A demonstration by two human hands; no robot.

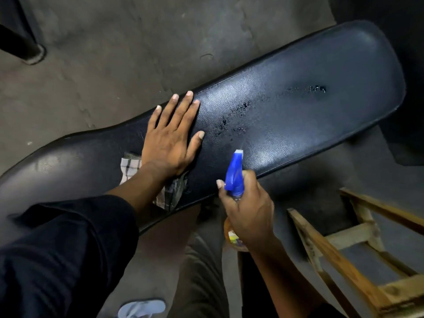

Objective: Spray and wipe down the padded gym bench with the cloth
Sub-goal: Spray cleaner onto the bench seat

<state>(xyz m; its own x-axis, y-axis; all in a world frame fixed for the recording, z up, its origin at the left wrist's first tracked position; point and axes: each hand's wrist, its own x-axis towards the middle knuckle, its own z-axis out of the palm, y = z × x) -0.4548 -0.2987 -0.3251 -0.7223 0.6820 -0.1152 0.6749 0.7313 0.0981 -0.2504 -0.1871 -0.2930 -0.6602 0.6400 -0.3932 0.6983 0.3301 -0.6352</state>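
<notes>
The black padded bench (309, 88) runs diagonally from lower left to upper right, with wet droplets along its middle. My left hand (171, 138) lies flat on the pad, fingers spread, its wrist resting on a checked cloth (132, 167) that pokes out on both sides. My right hand (249, 207) grips a spray bottle (235, 177) with a blue trigger head and an orange body. The nozzle points at the pad just right of my left hand.
A wooden frame (344, 255) stands at the lower right, close to my right arm. A dark metal post (20, 44) meets the concrete floor at the upper left. A light sandal (141, 307) shows at the bottom.
</notes>
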